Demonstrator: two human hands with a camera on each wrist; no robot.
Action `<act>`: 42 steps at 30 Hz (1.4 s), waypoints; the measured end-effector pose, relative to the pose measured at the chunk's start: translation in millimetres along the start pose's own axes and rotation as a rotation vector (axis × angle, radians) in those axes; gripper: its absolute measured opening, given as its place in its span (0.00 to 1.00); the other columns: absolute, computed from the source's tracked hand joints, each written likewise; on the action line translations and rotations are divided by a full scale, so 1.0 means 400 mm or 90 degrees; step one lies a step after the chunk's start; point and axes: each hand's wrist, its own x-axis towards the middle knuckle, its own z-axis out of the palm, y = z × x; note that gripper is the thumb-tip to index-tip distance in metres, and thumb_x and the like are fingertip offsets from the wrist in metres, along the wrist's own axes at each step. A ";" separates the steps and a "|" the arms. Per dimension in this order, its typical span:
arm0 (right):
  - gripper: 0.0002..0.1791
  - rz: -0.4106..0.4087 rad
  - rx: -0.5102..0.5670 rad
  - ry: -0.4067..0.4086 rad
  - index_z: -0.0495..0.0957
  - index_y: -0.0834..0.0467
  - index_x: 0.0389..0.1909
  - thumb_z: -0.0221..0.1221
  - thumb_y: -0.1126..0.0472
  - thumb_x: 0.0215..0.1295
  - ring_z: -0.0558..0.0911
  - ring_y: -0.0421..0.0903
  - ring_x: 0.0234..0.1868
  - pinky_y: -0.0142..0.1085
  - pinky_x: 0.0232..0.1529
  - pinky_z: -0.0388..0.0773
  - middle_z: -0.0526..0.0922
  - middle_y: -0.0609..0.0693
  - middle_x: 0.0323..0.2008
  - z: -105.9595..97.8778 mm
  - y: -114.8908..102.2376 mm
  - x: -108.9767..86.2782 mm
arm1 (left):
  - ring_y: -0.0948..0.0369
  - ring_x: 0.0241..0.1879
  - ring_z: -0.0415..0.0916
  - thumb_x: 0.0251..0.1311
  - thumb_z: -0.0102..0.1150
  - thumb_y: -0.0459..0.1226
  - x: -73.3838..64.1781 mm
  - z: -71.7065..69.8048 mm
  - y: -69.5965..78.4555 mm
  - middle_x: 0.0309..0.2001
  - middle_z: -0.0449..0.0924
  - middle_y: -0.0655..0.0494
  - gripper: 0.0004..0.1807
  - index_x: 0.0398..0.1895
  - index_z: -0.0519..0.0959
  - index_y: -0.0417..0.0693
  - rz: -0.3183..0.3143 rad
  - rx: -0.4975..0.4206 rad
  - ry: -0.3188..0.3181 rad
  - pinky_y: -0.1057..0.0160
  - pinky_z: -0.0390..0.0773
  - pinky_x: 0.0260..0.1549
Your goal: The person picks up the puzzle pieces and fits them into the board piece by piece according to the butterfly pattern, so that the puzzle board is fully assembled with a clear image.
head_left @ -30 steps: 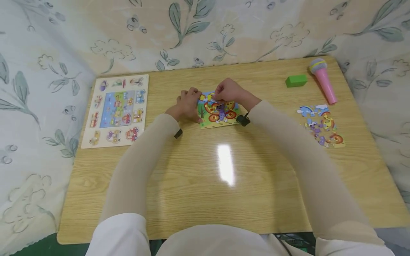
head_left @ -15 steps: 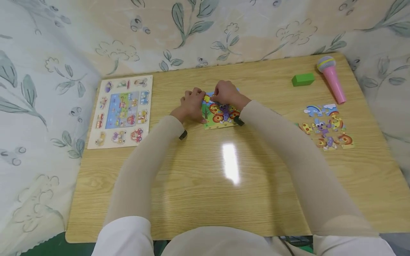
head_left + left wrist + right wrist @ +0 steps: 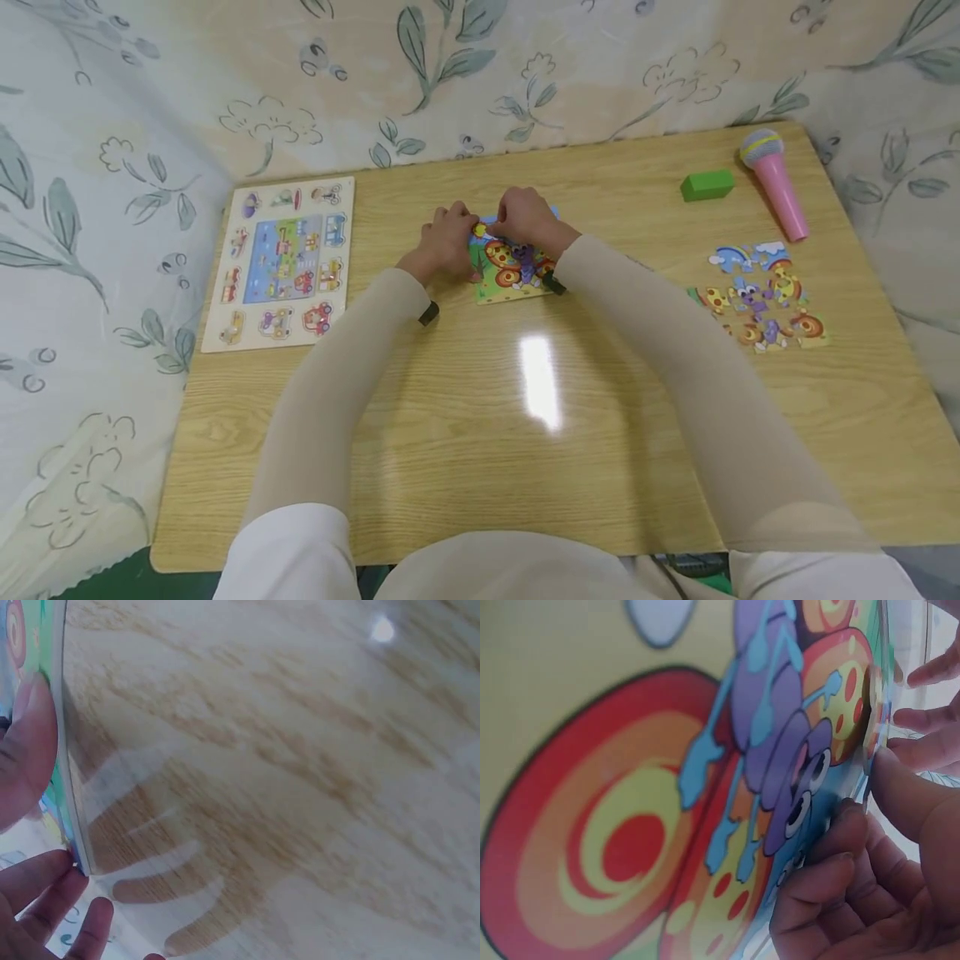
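A thin butterfly jigsaw board (image 3: 495, 292) lies on the table before me. My left hand (image 3: 447, 242) steadies its left side; in the left wrist view the thumb (image 3: 34, 742) rests on the board's face, with spread fingertips touching the corner. Over the top left part, my right hand (image 3: 527, 218) pinches a small jigsaw piece (image 3: 874, 720), seen tilted at the thumb tip in the right wrist view. That hand covers the top middle of the picture. To the right, several loose jigsaw pieces (image 3: 772, 296) lie grouped, showing similar butterfly and rainbow art.
A vehicle peg puzzle board (image 3: 277, 325) lies at the left of the wooden table (image 3: 450, 433). A green block (image 3: 707, 185) and a pink toy microphone (image 3: 780, 187) lie at the back right. Floral cloth (image 3: 330, 92) hangs behind the table.
My right hand has shifted slightly left over the butterfly board, toward its top left corner. The left hand stays at the board's left edge. The head view has shifted a little.
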 end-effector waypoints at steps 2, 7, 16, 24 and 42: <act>0.18 -0.003 -0.002 0.000 0.81 0.60 0.29 0.59 0.48 0.65 0.75 0.45 0.26 0.35 0.31 0.72 0.80 0.52 0.28 0.000 -0.001 0.001 | 0.47 0.64 0.53 0.39 0.77 0.50 0.001 -0.002 0.001 0.62 0.58 0.50 0.54 0.70 0.62 0.46 -0.007 0.007 0.004 0.39 0.60 0.61; 0.18 -0.002 -0.006 -0.005 0.82 0.61 0.33 0.58 0.48 0.65 0.77 0.47 0.30 0.37 0.34 0.75 0.82 0.54 0.35 -0.003 -0.004 0.003 | 0.47 0.64 0.54 0.39 0.77 0.51 0.004 -0.005 0.005 0.61 0.59 0.51 0.52 0.70 0.63 0.47 -0.020 0.024 0.009 0.38 0.62 0.59; 0.21 -0.001 -0.036 -0.034 0.82 0.64 0.39 0.57 0.48 0.66 0.80 0.52 0.40 0.43 0.45 0.78 0.82 0.57 0.43 -0.003 -0.004 0.006 | 0.48 0.62 0.56 0.41 0.76 0.49 0.009 0.007 0.012 0.60 0.61 0.51 0.49 0.69 0.65 0.49 -0.035 0.029 0.015 0.38 0.63 0.59; 0.21 0.001 -0.043 -0.009 0.78 0.59 0.22 0.55 0.48 0.68 0.72 0.44 0.21 0.35 0.27 0.71 0.73 0.48 0.18 0.005 -0.005 0.008 | 0.48 0.62 0.56 0.42 0.76 0.49 0.003 0.006 0.015 0.60 0.61 0.51 0.48 0.69 0.65 0.48 -0.033 0.014 0.029 0.37 0.61 0.60; 0.24 0.119 -0.074 -0.026 0.70 0.55 0.28 0.50 0.38 0.67 0.71 0.45 0.23 0.36 0.21 0.66 0.69 0.48 0.23 0.023 -0.018 0.004 | 0.48 0.62 0.56 0.40 0.77 0.48 0.002 0.019 0.007 0.58 0.62 0.52 0.48 0.67 0.67 0.48 -0.027 -0.009 0.043 0.37 0.59 0.59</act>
